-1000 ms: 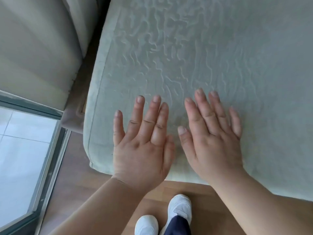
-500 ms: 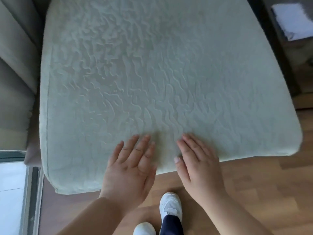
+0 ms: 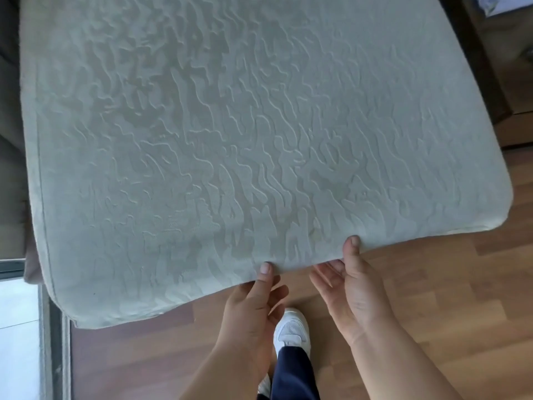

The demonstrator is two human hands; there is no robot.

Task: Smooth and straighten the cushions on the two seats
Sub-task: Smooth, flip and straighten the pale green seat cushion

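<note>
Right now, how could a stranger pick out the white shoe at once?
Start from the big pale green cushion that fills most of the view. Below its near edge lies the wooden floor, and there, between the two hands, stands the white shoe. It alone is white, with a dark blue trouser leg above it.

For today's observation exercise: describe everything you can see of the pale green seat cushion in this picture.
The seat cushion is a thick, roughly square pad in pale grey-green fabric with a raised, wavy embossed pattern. It has rounded corners and a seam running along its left side. It fills most of the view and its near edge overhangs the wooden floor. The left hand and right hand grip that near edge, thumbs on top and fingers beneath. Its far edge is out of frame.
</note>
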